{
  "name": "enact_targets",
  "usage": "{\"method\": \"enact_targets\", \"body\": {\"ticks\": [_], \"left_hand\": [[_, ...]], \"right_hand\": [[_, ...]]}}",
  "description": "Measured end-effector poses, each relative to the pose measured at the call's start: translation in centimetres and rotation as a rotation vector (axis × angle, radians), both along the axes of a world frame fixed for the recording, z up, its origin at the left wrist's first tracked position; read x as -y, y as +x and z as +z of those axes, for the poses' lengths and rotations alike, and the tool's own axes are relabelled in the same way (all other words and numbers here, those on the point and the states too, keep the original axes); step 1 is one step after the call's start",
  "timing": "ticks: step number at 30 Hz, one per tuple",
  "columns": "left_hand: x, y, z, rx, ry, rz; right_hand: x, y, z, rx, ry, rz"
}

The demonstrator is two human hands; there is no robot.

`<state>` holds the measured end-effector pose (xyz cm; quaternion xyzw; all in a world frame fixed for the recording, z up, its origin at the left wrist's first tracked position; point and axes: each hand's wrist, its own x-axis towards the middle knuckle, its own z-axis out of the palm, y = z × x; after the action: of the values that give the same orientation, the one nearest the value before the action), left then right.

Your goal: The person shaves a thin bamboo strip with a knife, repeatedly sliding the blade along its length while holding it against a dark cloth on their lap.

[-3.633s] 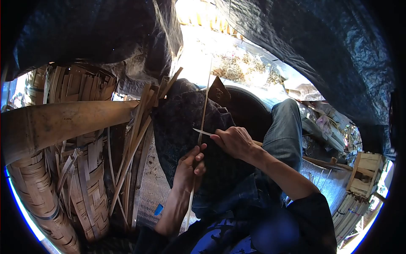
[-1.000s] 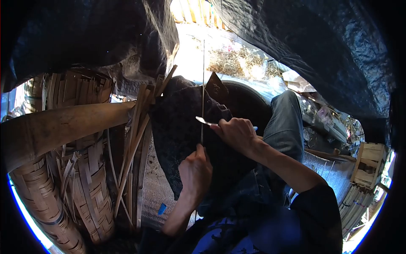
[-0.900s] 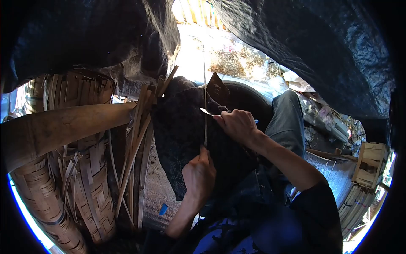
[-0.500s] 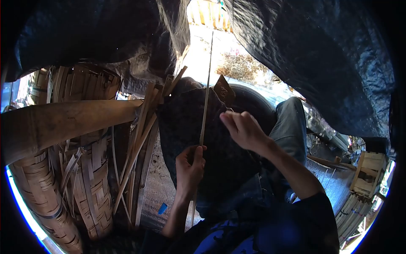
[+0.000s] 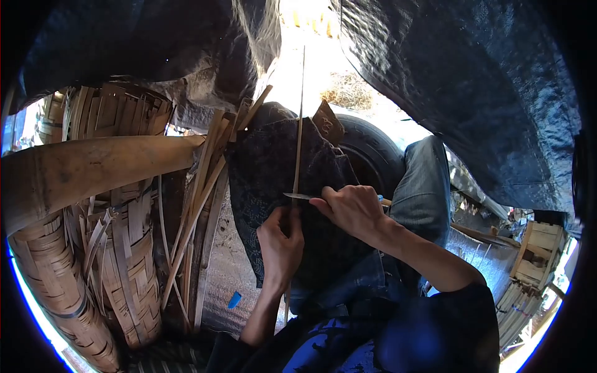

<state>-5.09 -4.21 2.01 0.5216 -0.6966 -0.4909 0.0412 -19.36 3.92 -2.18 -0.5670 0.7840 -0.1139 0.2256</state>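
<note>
A long thin bamboo strip (image 5: 299, 146) runs away from me over a dark patterned cloth (image 5: 264, 161) that lies across my lap. My left hand (image 5: 280, 242) is closed around the strip, thumb and fingers pinching it. My right hand (image 5: 354, 208) grips a knife (image 5: 298, 196), its handle mostly hidden in the fist. The blade points left and lies across the strip, just above my left fingers. Below my left hand the strip's near end shows beside the forearm.
A thick bamboo pole (image 5: 99, 165) juts in from the left above woven bamboo baskets (image 5: 134, 267). Split bamboo pieces (image 5: 202, 199) lean beside them. A tyre (image 5: 373, 146) stands ahead, dark sheeting (image 5: 460, 93) hangs overhead, and a wooden crate (image 5: 536, 252) is at right.
My right hand has come down and toward the strip, bringing the knife blade across it. My left hand still holds the strip. The view has shifted slightly.
</note>
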Motion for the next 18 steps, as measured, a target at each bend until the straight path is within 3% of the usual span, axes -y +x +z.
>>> {"method": "enact_targets", "body": {"ticks": [4, 6, 8, 10, 12, 18], "left_hand": [[-1.9, 0.4, -0.7, -0.089, -0.021, 0.022], [-1.6, 0.7, -0.7, -0.146, -0.053, 0.027], [-0.5, 0.4, 0.1, -0.12, 0.281, 0.197], [-0.3, 0.6, -0.6, -0.151, 0.308, 0.224], [-0.2, 0.7, -0.7, -0.179, 0.332, 0.235], [-1.4, 1.4, -0.5, -0.094, 0.237, 0.112]], "right_hand": [[1.4, -1.9, -1.8, -0.005, 0.005, -0.153], [1.4, -2.6, -2.4, 0.085, -0.118, -0.192], [0.8, -2.0, -1.5, 0.158, -0.161, -0.185], [0.1, -1.2, -0.4, 0.232, -0.209, -0.165], [-0.6, -0.6, 0.3, 0.32, -0.098, -0.062], [0.9, -2.1, -2.6, 0.088, -0.044, -0.125]]}}
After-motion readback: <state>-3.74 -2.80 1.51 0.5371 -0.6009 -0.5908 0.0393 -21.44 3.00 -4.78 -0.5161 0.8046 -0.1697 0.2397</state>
